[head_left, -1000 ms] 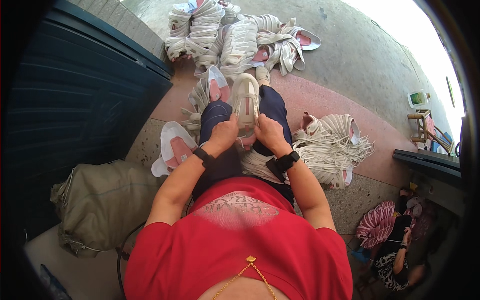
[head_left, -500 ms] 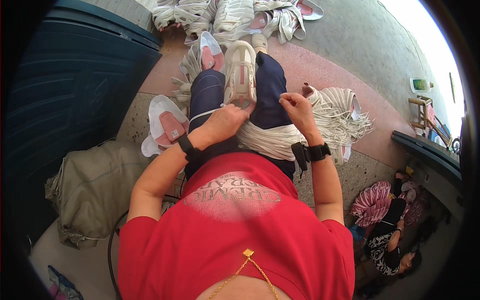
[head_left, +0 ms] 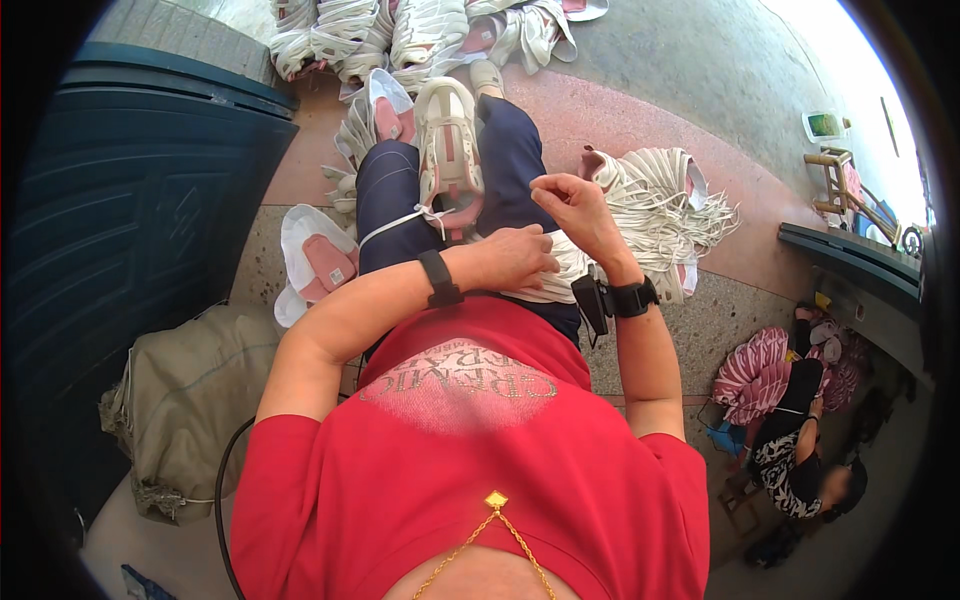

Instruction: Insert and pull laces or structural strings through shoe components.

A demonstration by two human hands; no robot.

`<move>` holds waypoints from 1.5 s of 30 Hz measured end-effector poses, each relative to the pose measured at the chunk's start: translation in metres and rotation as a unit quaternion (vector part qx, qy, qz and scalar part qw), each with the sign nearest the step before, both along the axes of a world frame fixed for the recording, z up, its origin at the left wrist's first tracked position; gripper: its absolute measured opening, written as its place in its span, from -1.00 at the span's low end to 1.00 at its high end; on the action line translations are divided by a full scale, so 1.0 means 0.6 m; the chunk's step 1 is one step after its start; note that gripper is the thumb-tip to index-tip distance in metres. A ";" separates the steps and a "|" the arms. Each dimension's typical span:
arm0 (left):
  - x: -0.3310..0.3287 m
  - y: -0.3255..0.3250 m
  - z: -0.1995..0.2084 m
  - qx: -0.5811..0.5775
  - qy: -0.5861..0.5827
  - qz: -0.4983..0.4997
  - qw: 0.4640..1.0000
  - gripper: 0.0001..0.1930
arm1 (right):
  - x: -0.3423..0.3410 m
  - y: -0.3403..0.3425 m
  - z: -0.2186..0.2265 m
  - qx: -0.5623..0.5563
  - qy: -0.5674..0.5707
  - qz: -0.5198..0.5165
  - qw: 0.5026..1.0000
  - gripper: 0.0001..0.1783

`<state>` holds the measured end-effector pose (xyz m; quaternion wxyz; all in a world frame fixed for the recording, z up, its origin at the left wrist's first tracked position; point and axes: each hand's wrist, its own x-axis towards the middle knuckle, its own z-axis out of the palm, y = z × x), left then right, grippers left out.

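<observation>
A white and pink shoe upper [head_left: 450, 150] lies toe away between my thighs. A white lace [head_left: 405, 220] runs from its near end across my left thigh. My left hand [head_left: 510, 258] is over my lap beside a bundle of white laces [head_left: 568, 268], its fingers loosely bent and apart, with nothing visible in them. Above the bundle, to the right, my right hand [head_left: 582, 215] is raised with thumb and fingertips pinched together. Whatever it may hold is too small to make out.
White shoe uppers [head_left: 430, 35] are piled beyond my feet. More laced uppers [head_left: 650, 190] lie right, and pink-lined pieces [head_left: 325, 260] left. A dark door [head_left: 170, 180] and a stuffed sack [head_left: 200, 400] stand left. Another person [head_left: 800, 465] sits at the lower right near pink striped pieces [head_left: 750, 375].
My left hand has left the shoe upper's near end and moved right and nearer to me, toward the lace bundle. My right hand stays raised and pinched. The whole view has shifted slightly.
</observation>
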<state>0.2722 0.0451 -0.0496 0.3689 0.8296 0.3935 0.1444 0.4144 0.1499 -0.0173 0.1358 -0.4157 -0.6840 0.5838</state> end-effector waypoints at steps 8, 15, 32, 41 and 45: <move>-0.014 0.002 -0.021 0.013 -0.103 0.065 0.992 -0.85 | 0.025 0.041 0.082 0.047 0.020 -0.019 0.999 -0.78; -0.135 -0.004 0.079 -0.342 -0.274 0.260 0.861 -0.81 | 0.001 -0.046 0.028 -0.065 0.062 0.045 0.995 -0.60; -0.333 -0.068 0.131 -0.398 -0.390 0.420 0.717 -0.84 | -0.035 0.029 0.016 0.284 -0.043 0.120 0.950 -0.78; -0.272 0.042 0.077 -0.408 -0.408 0.439 0.689 -0.83 | -0.213 0.004 0.019 -0.082 0.089 0.092 0.988 -0.71; -0.290 0.055 0.067 -0.385 -0.343 0.511 0.688 -0.79 | -0.230 0.037 -0.023 0.044 0.011 0.129 0.991 -0.69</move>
